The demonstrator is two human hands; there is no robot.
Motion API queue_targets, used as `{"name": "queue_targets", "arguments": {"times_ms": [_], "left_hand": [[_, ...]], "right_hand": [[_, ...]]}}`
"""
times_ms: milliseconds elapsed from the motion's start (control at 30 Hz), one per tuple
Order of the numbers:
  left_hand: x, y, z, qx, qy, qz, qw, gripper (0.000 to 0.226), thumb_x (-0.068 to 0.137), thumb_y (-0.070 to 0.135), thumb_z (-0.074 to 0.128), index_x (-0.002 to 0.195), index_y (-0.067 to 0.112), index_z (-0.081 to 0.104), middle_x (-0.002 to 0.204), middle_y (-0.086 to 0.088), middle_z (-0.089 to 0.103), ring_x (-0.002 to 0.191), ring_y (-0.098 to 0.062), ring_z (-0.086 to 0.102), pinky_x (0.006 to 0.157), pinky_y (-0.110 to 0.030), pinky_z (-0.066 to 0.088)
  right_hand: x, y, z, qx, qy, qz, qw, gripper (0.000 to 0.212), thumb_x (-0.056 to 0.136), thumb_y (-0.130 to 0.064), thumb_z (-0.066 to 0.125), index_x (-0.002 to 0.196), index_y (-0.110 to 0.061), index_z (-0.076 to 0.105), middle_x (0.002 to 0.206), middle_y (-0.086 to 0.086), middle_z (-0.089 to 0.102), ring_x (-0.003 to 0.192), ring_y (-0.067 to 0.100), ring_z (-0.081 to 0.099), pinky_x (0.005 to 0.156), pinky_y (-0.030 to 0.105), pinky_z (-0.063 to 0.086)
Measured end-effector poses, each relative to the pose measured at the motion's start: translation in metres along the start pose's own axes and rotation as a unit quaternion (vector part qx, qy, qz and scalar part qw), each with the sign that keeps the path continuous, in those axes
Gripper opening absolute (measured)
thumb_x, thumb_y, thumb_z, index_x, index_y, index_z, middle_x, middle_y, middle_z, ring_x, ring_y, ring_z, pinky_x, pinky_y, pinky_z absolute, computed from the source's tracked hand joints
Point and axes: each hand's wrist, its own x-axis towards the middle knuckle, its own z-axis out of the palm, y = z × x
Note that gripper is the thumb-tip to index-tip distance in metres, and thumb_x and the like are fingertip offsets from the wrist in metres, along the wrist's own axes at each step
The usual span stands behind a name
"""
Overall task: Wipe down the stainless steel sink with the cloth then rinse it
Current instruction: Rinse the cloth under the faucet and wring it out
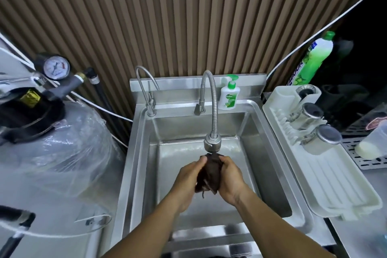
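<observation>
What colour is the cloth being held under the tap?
Dark brown cloth, seen in the head view.

Spray head [212, 144] just above hands; basin [261, 169] sides w/ room.

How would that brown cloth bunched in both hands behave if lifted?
The brown cloth is probably floppy: it crumples between the left hand and right hand, with a corner dangling. Likely light for its size, since it bunches small. Unlikely to slip from curled fingers.
</observation>
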Motion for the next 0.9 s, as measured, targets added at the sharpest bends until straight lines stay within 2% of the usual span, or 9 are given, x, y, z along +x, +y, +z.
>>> {"name": "queue_targets", "arguments": {"times_ms": [67,167,333,433,533,667,733,833,900], "left_hand": [[-0.005,-0.003,0.004,0.042,-0.023,0.026,0.999,0.035,0.081,0.019,0.075,0.111,0.005,0.063,0.082,-0.012,0.070,0.068,-0.022,0.065,0.058,-0.027,0.047],[-0.006,-0.003,0.015,0.105,0.014,0.031,0.994,0.035,0.073,-0.005,0.063,0.106,0.005,0.060,0.070,-0.014,0.067,0.058,-0.022,0.060,0.052,-0.027,0.046],[-0.003,-0.017,0.015,0.207,0.040,0.047,0.976,0.040,0.076,0.000,0.045,0.104,0.022,0.065,0.074,-0.013,0.074,0.066,-0.032,0.071,0.052,-0.036,0.048],[-0.006,-0.027,0.021,0.256,0.038,0.070,0.964,0.045,0.077,0.011,0.043,0.103,0.041,0.065,0.079,-0.002,0.076,0.069,-0.021,0.072,0.058,-0.035,0.054],[-0.004,-0.029,0.022,0.266,0.082,0.079,0.957,0.044,0.082,0.002,0.038,0.087,0.035,0.066,0.074,-0.005,0.073,0.061,-0.022,0.065,0.057,-0.040,0.057],[0.000,-0.022,0.016,0.308,0.073,0.080,0.945,0.048,0.081,-0.010,0.032,0.079,0.027,0.063,0.068,-0.001,0.063,0.058,-0.021,0.059,0.050,-0.028,0.051],[0.001,-0.014,0.015,0.373,0.056,0.118,0.918,0.043,0.078,-0.012,0.036,0.069,0.026,0.055,0.065,0.007,0.057,0.066,-0.022,0.055,0.054,-0.022,0.046],[0.004,-0.002,0.017,0.471,0.004,0.174,0.865,0.029,0.074,-0.007,0.040,0.075,0.019,0.050,0.077,0.001,0.056,0.076,-0.025,0.053,0.065,-0.028,0.049],[0.003,0.004,0.022,0.522,-0.046,0.193,0.830,0.031,0.075,-0.005,0.041,0.083,0.022,0.053,0.088,-0.002,0.053,0.086,-0.026,0.053,0.076,-0.033,0.048]], "right_hand": [[0.002,-0.003,-0.008,-0.013,-0.023,-0.002,1.000,0.046,0.099,-0.031,0.037,0.116,-0.001,0.068,0.107,0.029,0.071,0.089,0.040,0.069,0.077,0.056,0.055],[-0.002,-0.003,-0.016,-0.033,-0.062,0.013,0.997,0.044,0.101,-0.026,0.032,0.114,0.001,0.065,0.099,0.026,0.071,0.073,0.035,0.065,0.060,0.041,0.049],[-0.005,-0.002,-0.037,-0.102,-0.123,0.031,0.987,0.037,0.097,-0.018,0.039,0.114,0.000,0.067,0.106,0.026,0.070,0.088,0.034,0.058,0.076,0.044,0.042],[-0.008,-0.006,-0.042,-0.187,-0.116,-0.002,0.975,0.029,0.092,-0.008,0.045,0.092,-0.003,0.074,0.088,0.016,0.072,0.082,0.030,0.063,0.079,0.048,0.053],[-0.004,-0.013,-0.051,-0.330,-0.087,-0.089,0.936,0.025,0.087,-0.010,0.049,0.080,-0.003,0.072,0.070,0.002,0.065,0.071,0.018,0.058,0.072,0.037,0.054],[0.003,-0.018,-0.072,-0.310,-0.089,-0.078,0.943,0.027,0.090,0.001,0.052,0.088,-0.011,0.077,0.078,0.010,0.065,0.064,0.017,0.056,0.066,0.032,0.053],[0.000,-0.022,-0.077,-0.278,-0.090,-0.055,0.955,0.017,0.083,-0.009,0.058,0.091,-0.013,0.074,0.086,0.012,0.067,0.073,0.020,0.063,0.073,0.036,0.055],[0.008,-0.034,-0.083,-0.223,-0.113,0.055,0.967,0.048,0.077,-0.046,0.066,0.113,-0.014,0.067,0.112,0.014,0.072,0.101,0.029,0.070,0.089,0.045,0.057],[0.011,-0.044,-0.083,-0.249,-0.179,0.127,0.943,0.061,0.086,-0.058,0.065,0.126,-0.012,0.061,0.123,0.022,0.068,0.108,0.036,0.069,0.090,0.045,0.058]]}}
